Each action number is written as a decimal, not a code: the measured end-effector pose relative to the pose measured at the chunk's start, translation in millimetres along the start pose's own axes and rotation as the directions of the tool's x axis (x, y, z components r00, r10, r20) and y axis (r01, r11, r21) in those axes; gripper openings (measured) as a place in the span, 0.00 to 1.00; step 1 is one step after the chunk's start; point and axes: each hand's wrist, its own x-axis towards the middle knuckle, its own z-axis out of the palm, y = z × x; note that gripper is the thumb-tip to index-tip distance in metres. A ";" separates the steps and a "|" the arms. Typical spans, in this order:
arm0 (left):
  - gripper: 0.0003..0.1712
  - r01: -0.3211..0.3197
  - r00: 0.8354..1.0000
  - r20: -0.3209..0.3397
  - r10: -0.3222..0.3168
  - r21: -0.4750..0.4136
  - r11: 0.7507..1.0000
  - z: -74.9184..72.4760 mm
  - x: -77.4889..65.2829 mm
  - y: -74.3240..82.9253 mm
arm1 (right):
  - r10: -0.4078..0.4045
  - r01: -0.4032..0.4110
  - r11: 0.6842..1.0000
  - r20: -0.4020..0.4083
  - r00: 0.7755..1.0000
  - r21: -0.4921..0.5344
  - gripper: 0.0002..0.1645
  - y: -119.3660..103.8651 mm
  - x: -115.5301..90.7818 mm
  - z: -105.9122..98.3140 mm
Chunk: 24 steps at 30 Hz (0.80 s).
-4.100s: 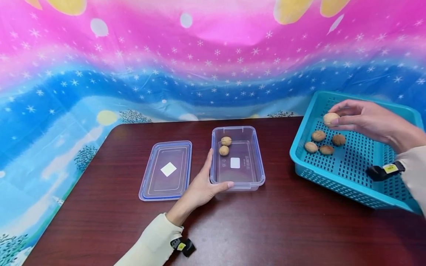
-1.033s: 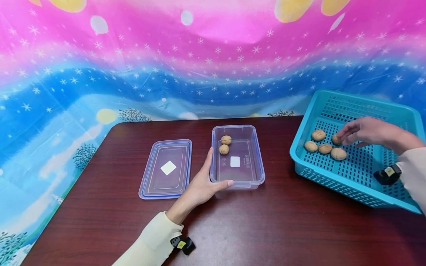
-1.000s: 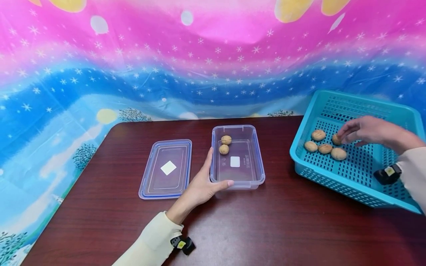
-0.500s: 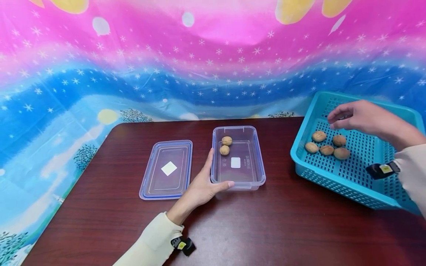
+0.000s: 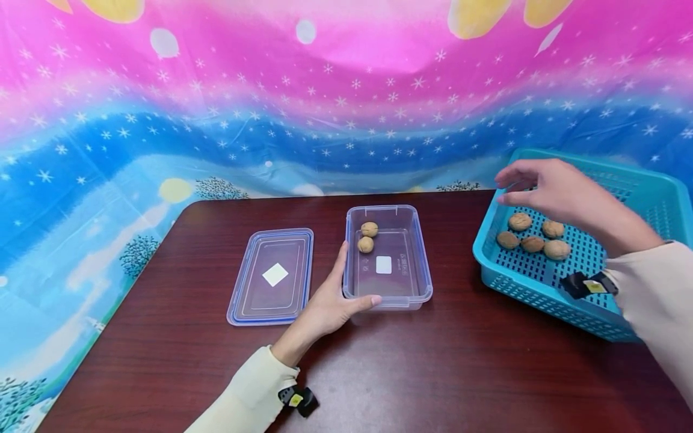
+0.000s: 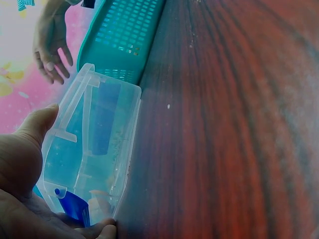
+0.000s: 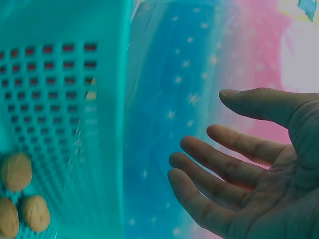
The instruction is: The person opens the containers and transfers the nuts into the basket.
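Observation:
My left hand (image 5: 327, 300) grips the near-left corner of a clear plastic food container (image 5: 403, 240), its thumb over the front rim and fingers along the left side. Inside the container, two walnuts (image 5: 369, 229) lie near the back left. Above the left part of a turquoise basket (image 5: 541, 300), my right hand (image 5: 563, 192) hangs with nothing in it. The right wrist view shows that hand's fingers (image 7: 222, 164) spread and loosely bent, palm visible. Several walnuts (image 5: 556, 249) rest on the basket floor, below and apart from the right hand.
The container's lid (image 5: 273, 252), blue-edged with a white sticker, lies flat left of the container. All of these stand on a dark red-brown wooden table (image 5: 433, 373). A pink and blue patterned cloth (image 5: 346, 120) hangs behind the table.
Earlier the right hand held a walnut over the basket; that walnut now lies with the others. After touching another walnut, the hand rose empty and moved left. The left hand has stayed put.

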 end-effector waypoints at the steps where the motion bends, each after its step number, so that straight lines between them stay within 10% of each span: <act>1: 0.70 0.001 1.000 0.000 -0.001 0.001 1.000 0.0 -0.3 0.2 | -0.005 0.005 1.000 0.002 1.000 0.008 0.31 -4.5 0.5 2.3; 24: 0.70 -0.008 1.000 0.005 0.008 -0.015 1.000 -0.1 1.3 -0.2 | -0.182 0.180 0.971 -0.002 0.983 0.154 0.22 -83.0 22.4 82.9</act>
